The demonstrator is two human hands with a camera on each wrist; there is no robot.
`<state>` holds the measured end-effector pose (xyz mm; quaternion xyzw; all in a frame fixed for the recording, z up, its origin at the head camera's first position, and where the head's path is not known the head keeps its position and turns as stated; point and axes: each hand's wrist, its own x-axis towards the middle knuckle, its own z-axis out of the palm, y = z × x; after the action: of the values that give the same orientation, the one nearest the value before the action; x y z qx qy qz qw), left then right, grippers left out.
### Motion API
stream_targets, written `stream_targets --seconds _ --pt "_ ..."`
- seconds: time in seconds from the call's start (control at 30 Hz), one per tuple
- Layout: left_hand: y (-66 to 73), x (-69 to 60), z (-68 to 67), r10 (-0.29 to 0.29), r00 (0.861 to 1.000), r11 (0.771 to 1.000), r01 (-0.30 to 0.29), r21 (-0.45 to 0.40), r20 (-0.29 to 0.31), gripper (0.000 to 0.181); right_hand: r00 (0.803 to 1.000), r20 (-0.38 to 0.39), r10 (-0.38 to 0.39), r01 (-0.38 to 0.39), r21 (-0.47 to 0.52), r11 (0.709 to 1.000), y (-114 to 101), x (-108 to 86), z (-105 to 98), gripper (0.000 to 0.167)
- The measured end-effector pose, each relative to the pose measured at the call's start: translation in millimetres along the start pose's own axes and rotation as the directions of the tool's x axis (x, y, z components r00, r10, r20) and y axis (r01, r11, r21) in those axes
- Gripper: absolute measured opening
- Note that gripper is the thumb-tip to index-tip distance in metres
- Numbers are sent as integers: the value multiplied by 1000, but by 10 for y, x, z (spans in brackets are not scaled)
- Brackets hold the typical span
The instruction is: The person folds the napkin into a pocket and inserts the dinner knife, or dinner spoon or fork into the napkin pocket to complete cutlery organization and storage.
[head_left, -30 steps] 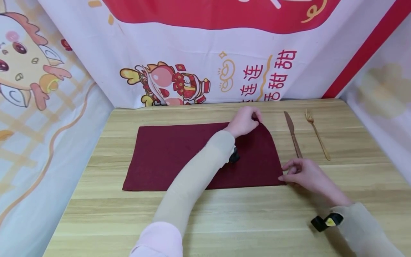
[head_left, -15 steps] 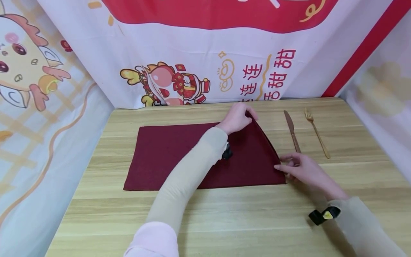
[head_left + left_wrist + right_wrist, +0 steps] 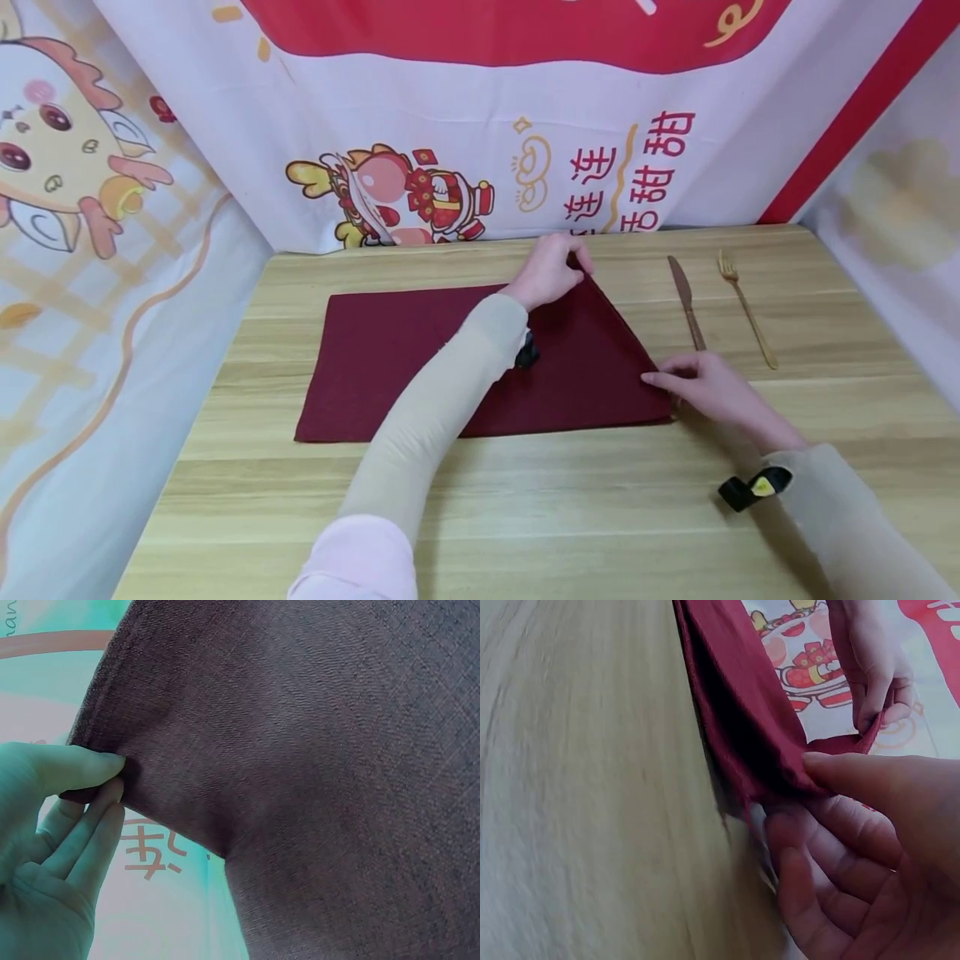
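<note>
Fingertips (image 3: 116, 793) and thumb of the left hand (image 3: 547, 273) are closed together in a pinch on the far corner of a dark red cloth (image 3: 596, 367), at the upper middle of the head frame. Left of centre in the left wrist frame, the thumb lies over the cloth's edge, with the other fingers gathered below it. Near the right of the head frame, the right hand (image 3: 723, 396) pinches the cloth's right edge close to its near corner. From the right wrist, the thumb shows on top of the fabric and fingers beneath, the lower ones loosely bent, and a dark gap runs between layers along the cloth's edge.

Between the hands, that edge slants from upper middle to lower right, lifted at the far corner. The remaining cloth stretches to the left across the middle of the frame, lying on a wood-grain table (image 3: 540, 517). Just beyond the right hand, a copper-coloured knife (image 3: 681, 287) points up the frame; right of it lies a gold fork (image 3: 742, 308), tines also upward.

A beige sleeve (image 3: 423, 412) crosses the cloth from the bottom edge, and a black device (image 3: 753, 489) sits at the right wrist. Across the top hangs a white-and-red printed backdrop (image 3: 480, 108), bearing a cartoon figure (image 3: 386, 196) left of centre.
</note>
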<state>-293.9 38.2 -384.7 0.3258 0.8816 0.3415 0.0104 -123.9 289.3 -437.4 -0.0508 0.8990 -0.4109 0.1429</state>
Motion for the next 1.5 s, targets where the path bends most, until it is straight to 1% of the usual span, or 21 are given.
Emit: stream_targets --seconds 0.07,0.13,0.2,0.27,0.37,0.47,0.53,0.7,0.77,0.83,0.9,0.97,1.07,1.2,1.33,1.4,1.5 --pt "14 5 21 -3 1000 1000 3 -11 -8 12 1000 16 -2 2 21 1000 7 -14 -49 31" --pt "46 12 48 -2 1000 1000 1 -28 -15 12 1000 15 -8 8 30 1000 10 -41 -128 29" --pt "94 21 74 0 1000 998 -1 -58 -23 12 1000 -11 -9 9 30 999 13 -84 -226 26" --pt "143 31 102 2 1000 996 -5 -89 -28 12 998 -54 -13 14 22 1000 25 -132 -327 24" --pt "218 46 140 19 999 992 -25 -125 -43 13 994 -112 -2 4 23 1000 37 -222 -470 23" --pt "287 61 185 35 998 988 -41 -149 -44 14 989 -148 6 -1 37 999 55 -319 -602 22" --pt "333 71 217 54 997 984 -62 -166 -47 13 984 -178 8 -2 34 999 61 -383 -684 21" --pt "430 87 297 98 993 972 -108 -209 -60 12 968 -252 -24 27 9 1000 88 -509 -846 17" --pt "461 91 325 107 992 970 -117 -211 -61 11 959 -281 -38 40 2 999 99 -548 -898 17" --pt "489 94 346 113 992 969 -123 -214 -59 11 951 -309 -32 37 9 999 104 -585 -949 17" --pt "515 95 359 113 992 967 -122 -223 -52 11 941 -337 -30 37 15 999 99 -615 -993 17" --pt "530 94 364 108 993 963 -116 -243 -43 11 936 -351 -34 42 14 999 82 -635 -1022 18" --pt "523 86 366 102 994 956 -108 -274 -36 12 935 -350 -60 63 -4 998 44 -648 -1027 17" --pt "457 77 355 105 994 942 -113 -317 -41 13 944 -318 -94 99 2 995 -12 -628 -967 16" --pt "391 54 298 91 995 928 -102 -358 -46 14 960 -260 -102 112 25 993 -79 -590 -881 15" --pt "369 39 259 86 995 926 -100 -364 -55 14 969 -225 -100 108 22 994 -117 -573 -838 15" --pt "341 17 199 82 994 929 -101 -356 -67 13 978 -168 -122 126 12 992 -183 -543 -771 14"
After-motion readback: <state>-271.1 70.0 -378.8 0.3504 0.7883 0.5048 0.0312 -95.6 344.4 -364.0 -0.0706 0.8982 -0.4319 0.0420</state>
